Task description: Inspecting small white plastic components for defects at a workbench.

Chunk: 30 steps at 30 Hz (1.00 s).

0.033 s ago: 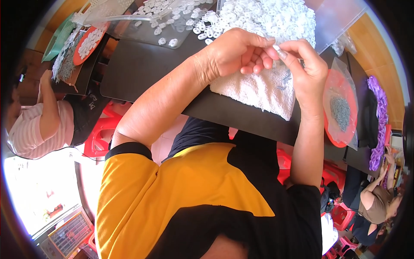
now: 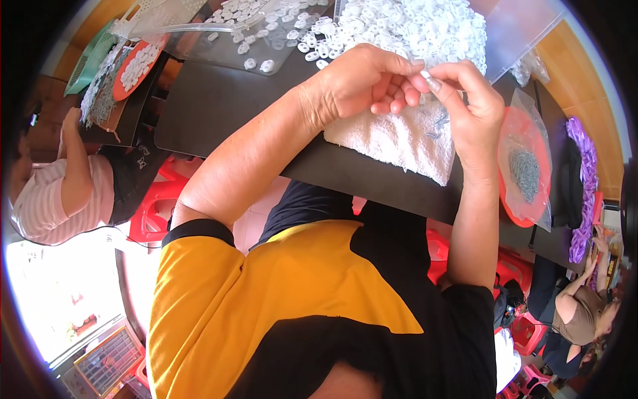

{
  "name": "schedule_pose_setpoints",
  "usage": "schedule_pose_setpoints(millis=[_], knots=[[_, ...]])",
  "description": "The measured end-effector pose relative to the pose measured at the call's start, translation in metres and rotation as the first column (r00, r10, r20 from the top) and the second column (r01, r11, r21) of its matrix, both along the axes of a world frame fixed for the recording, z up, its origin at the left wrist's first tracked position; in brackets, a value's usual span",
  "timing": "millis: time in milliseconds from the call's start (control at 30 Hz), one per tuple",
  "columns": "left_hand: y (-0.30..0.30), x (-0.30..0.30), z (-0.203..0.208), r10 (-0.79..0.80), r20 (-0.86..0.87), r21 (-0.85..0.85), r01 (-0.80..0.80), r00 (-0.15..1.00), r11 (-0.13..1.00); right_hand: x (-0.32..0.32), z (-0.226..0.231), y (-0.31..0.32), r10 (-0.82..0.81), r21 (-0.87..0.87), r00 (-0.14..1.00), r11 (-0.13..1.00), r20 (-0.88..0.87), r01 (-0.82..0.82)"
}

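White piece (image 2: 426, 74) held at the fingertips, upper middle of the frame

A heap of white rings (image 2: 419, 30) fills the top centre, just beyond the fingers; more rings lie to its left, in a clear tray (image 2: 282, 66) at the upper left. Below the hands, a pale towel (image 2: 385, 143) covers part of the dark tabletop (image 2: 226, 100), with a few grey pins (image 2: 440, 124) on it. At the right edge of the tabletop lie a red plate (image 2: 507, 130) bearing a bag (image 2: 541, 143) of grey pins, and a purple bundle (image 2: 582, 189). Another person (image 2: 73, 193) sits at the far left, near a second red plate (image 2: 119, 88).

The right grip (image 2: 478, 110) pinches the piece between thumb and forefinger, just above the towel. The left grip (image 2: 369, 80) comes in from the left, thumb and forefinger at the piece's left end, other fingers loosely curled; whether it clamps too, I cannot tell. Fingertips hide much of the piece.
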<state>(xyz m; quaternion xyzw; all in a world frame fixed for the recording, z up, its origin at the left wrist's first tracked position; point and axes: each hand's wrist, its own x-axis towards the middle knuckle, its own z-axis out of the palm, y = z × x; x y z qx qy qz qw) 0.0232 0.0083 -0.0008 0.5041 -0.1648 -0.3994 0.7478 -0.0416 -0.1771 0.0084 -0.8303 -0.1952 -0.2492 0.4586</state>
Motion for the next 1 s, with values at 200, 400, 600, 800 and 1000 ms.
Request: schedule_pose_setpoints(millis=[200, 400, 600, 800, 1000], knots=[[-0.001, 0.001, -0.004, 0.071, 0.023, -0.001, -0.071, 0.997, 0.997, -0.001, 0.001, 0.004, -0.004, 0.018, 0.999, 1.0, -0.042, 0.005], [-0.001, -0.001, -0.003, 0.122, 0.059, 0.011, -0.123, 0.991, 0.992, -0.001, 0.0, 0.003, 0.004, 0.045, 0.995, 0.999, -0.1, 0.001], [0.0, -0.001, 0.0, 0.121, 0.077, 0.014, -0.122, 0.99, 0.992, 0.001, -0.002, 0.004, 0.026, 0.039, 0.998, 0.999, -0.057, -0.024], [0.003, 0.009, -0.002, 0.277, 0.089, 0.021, -0.279, 0.957, 0.96, 0.008, -0.009, -0.003, -0.134, -0.134, 0.987, 0.98, 0.087, 0.145], [0.01, 0.021, -0.003, 0.41, 0.083, -0.058, -0.406, 0.908, 0.912, 0.006, -0.01, -0.006, -0.253, -0.583, 0.956, 0.758, 0.149, 0.292]])
